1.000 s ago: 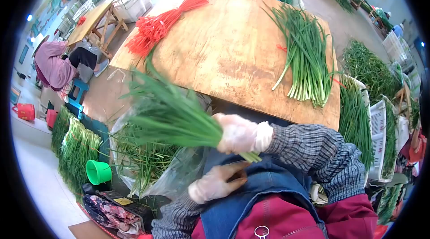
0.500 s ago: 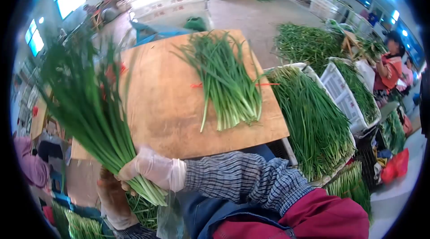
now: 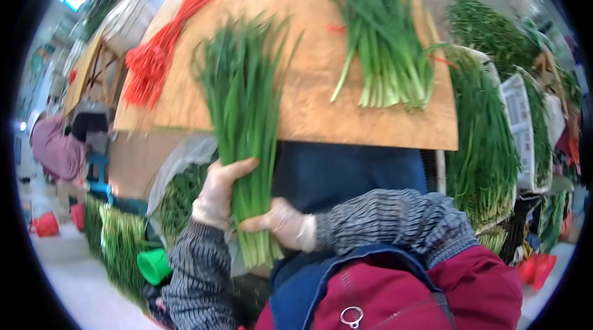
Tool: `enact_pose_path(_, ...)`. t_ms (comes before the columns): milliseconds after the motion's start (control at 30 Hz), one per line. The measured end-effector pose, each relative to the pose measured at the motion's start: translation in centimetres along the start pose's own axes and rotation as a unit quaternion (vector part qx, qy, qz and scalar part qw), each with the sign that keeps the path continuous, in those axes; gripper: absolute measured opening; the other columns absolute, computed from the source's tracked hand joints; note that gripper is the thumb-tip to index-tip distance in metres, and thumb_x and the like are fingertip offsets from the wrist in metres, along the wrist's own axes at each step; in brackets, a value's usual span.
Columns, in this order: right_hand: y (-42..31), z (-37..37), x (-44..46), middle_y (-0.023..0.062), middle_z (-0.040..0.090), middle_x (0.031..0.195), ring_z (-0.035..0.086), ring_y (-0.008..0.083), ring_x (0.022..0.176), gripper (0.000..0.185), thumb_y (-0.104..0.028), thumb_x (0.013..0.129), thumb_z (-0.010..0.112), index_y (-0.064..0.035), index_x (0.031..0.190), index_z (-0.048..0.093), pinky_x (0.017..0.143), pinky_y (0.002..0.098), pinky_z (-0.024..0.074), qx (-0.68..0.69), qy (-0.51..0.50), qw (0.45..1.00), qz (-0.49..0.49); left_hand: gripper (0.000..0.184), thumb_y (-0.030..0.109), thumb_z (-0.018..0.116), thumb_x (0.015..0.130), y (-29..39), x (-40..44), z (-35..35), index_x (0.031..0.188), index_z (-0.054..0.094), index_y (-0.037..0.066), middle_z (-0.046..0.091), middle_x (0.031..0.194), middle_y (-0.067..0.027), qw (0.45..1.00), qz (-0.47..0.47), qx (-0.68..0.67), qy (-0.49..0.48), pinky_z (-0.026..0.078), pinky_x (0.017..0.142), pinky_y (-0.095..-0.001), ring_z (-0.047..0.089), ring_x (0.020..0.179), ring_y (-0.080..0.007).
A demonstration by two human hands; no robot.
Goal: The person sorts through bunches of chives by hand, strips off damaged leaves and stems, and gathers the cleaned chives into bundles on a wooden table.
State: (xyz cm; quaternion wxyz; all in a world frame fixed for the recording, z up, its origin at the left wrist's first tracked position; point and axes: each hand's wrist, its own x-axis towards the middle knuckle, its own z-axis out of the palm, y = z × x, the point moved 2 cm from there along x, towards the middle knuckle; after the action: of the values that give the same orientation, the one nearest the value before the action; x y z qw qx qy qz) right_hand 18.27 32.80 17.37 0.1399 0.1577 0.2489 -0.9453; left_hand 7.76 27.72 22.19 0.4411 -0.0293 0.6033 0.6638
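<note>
A bunch of garlic chives (image 3: pixel 244 120) stands nearly upright in the view, leafy tips over the table's front edge and pale stem ends toward my body. My left hand (image 3: pixel 217 191), in a thin clear glove, is closed around its left side at mid-stem. Lower down, my right hand (image 3: pixel 281 225), gloved alike, grips the stems from the right, thumb across them. On the wooden table (image 3: pixel 309 98), a second bunch of chives (image 3: pixel 389 52) lies on a red tie (image 3: pixel 441 60). A bundle of red ties (image 3: pixel 162 52) rests at the table's left.
Right of the table stands a white crate heaped with chives (image 3: pixel 482 144), with another white crate (image 3: pixel 519 126) beyond. A plastic bag of greens (image 3: pixel 182 194) is below the table at left. A green bucket (image 3: pixel 153 266) sits lower left. A person in purple (image 3: pixel 58 144) is farther left.
The bunch has swung from a leftward tilt to nearly upright. My left hand has come up from below onto its stems; my right hand still holds it. The view has turned downward and left.
</note>
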Motion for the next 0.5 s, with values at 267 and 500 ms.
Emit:
enact_pose_path(267,-7.3,-2.1,0.2,0.0085,0.060,0.099,0.060,0.0179,0.085,0.037,-0.024,0.082,0.062,0.0019,0.108,0.053,0.078,0.0306,0.0496,-0.056,0.048,0.996,-0.047,0.035,0.006,0.065,0.072,-1.6,-0.3,-0.1,0.104,0.054,-0.001,0.061,0.092,-0.0079,0.998,0.000,-0.052,-0.028,0.049,0.072,-0.0281,0.060,0.078,-0.0174)
enact_pose_path(500,-9.4,3.1,1.3,0.0067,0.061,0.091,0.058,0.0149,0.080,0.034,-0.021,0.078,0.066,0.0020,0.102,0.056,0.073,0.0267,0.0469,-0.156,0.057,0.966,-0.198,0.053,0.007,0.071,0.069,-0.6,-2.6,1.9,0.115,0.046,0.001,0.057,0.102,-0.0068,0.979,0.177,0.093,0.032,0.045,0.079,-0.0276,0.055,0.091,-0.0156)
